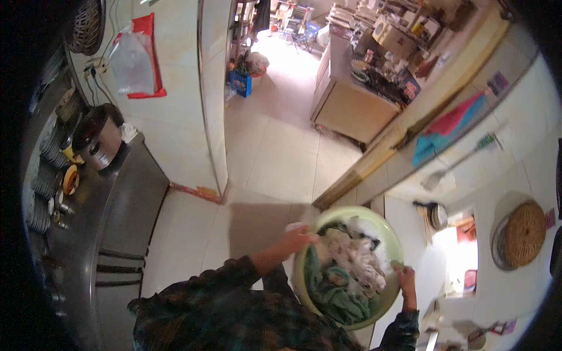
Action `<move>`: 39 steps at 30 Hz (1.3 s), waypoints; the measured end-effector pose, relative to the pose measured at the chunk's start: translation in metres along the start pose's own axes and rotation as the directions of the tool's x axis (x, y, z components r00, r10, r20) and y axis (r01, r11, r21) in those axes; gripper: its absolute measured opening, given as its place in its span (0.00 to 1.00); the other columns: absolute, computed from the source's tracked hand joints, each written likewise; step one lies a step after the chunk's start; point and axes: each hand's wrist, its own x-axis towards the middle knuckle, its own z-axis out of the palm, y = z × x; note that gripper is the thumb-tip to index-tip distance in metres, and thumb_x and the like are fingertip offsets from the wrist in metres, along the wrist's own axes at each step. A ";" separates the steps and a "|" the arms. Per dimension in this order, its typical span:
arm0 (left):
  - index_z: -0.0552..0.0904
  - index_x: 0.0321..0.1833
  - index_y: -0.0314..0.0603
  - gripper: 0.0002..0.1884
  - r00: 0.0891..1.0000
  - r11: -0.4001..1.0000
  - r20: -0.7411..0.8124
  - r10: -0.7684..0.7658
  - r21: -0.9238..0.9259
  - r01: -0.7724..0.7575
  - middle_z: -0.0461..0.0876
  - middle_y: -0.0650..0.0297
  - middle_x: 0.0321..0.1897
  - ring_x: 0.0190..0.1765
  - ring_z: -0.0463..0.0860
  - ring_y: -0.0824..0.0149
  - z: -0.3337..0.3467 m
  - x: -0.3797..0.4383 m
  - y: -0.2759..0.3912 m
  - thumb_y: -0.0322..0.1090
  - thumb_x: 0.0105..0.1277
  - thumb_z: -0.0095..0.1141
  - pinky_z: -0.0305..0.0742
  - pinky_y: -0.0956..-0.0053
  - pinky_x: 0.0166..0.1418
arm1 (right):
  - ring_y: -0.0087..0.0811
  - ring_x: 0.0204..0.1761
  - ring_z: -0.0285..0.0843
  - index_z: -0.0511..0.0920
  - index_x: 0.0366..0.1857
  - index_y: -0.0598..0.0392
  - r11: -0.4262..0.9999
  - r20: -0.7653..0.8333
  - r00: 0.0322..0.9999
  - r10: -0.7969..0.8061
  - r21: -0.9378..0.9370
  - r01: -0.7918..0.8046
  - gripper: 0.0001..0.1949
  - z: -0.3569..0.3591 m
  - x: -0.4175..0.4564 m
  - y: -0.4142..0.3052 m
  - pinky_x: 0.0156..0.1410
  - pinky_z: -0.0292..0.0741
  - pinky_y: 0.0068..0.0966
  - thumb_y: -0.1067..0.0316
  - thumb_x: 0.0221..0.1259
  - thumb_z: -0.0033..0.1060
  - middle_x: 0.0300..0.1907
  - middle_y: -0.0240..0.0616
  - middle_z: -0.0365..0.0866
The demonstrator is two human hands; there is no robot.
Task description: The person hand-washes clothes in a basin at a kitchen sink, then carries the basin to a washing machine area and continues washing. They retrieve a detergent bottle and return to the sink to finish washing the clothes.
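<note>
A large pale green plastic basin (396, 245) is held up in front of my body. In it lie crumpled green cloth (336, 298) and a heap of whitish fabric (351, 259). At the basin's upper left rim is my left hand (300, 239), slightly blurred, with a small pale item at its fingers that I cannot make out. My right hand (405, 277) grips the rim on the right side. Dark checked sleeves cover both arms.
To the left runs a steel counter (118, 188) with stacked plates and a metal pot (99, 138). A wall corner (219, 188) juts out beside a doorway. Beyond it, a cabinet (360, 109) carries clutter. A blue bag (240, 83) stands on the tiled floor (281, 158).
</note>
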 end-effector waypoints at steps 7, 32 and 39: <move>0.79 0.45 0.35 0.14 0.930 0.986 -0.368 -0.014 -0.158 -0.048 0.79 0.65 0.35 0.37 0.77 0.71 -0.154 0.136 0.155 0.38 0.62 0.54 0.73 0.76 0.42 | 0.35 0.31 0.78 0.79 0.37 0.63 0.888 0.023 0.896 -0.443 0.149 0.435 0.15 0.098 0.327 -0.202 0.38 0.73 0.30 0.59 0.56 0.57 0.28 0.42 0.81; 0.78 0.39 0.37 0.09 0.715 0.854 -0.628 0.308 -0.149 -0.498 0.77 0.67 0.30 0.33 0.77 0.73 -0.575 0.826 0.519 0.36 0.61 0.55 0.73 0.77 0.37 | 0.34 0.29 0.80 0.80 0.36 0.62 0.770 0.137 0.785 -0.604 0.353 0.531 0.15 0.238 1.159 -0.819 0.36 0.74 0.31 0.58 0.56 0.60 0.27 0.47 0.82; 0.80 0.41 0.37 0.11 0.750 0.849 -0.597 0.285 -0.206 -0.487 0.78 0.70 0.33 0.34 0.75 0.77 -0.677 1.048 0.628 0.37 0.64 0.51 0.72 0.78 0.37 | 0.27 0.27 0.75 0.79 0.33 0.66 0.714 0.157 0.725 -0.670 0.401 0.573 0.15 0.258 1.411 -0.952 0.34 0.72 0.29 0.61 0.55 0.59 0.24 0.40 0.80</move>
